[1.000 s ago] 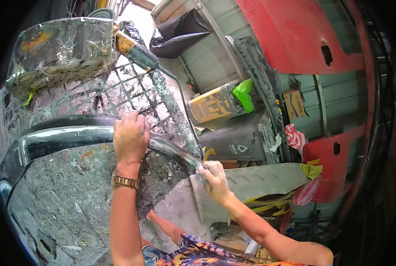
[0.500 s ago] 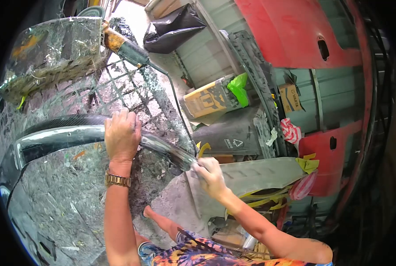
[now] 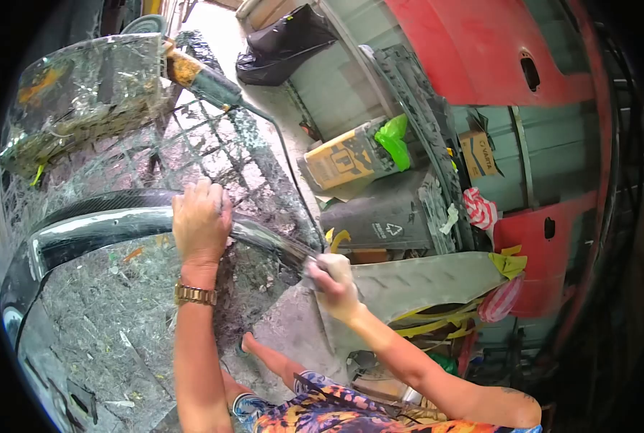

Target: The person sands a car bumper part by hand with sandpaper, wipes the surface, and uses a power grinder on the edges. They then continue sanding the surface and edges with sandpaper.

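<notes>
A long, curved black car trim piece (image 3: pixel 106 222) with a carbon-weave strip and a glossy, whitish-smeared face lies across the work surface at the left and centre. My left hand (image 3: pixel 201 216), a metal watch on its wrist, is closed over the middle of it. At the narrow, dusty right end of the trim, my right hand (image 3: pixel 333 283) is curled into a fist, its fingers against the strip and slightly blurred. What those fingers hold, if anything, is hidden.
Beneath the trim is a littered mesh-and-board surface (image 3: pixel 142 325). A corded power tool (image 3: pixel 205 83) lies behind. To the right are a grey bin (image 3: pixel 372 224), a printed box (image 3: pixel 343 159), a grey panel (image 3: pixel 416 285) with yellow tape, and red car panels (image 3: pixel 481 50).
My right hand has shifted a little up and left along the end of the trim. My left hand keeps its hold, and the whole view has moved slightly.
</notes>
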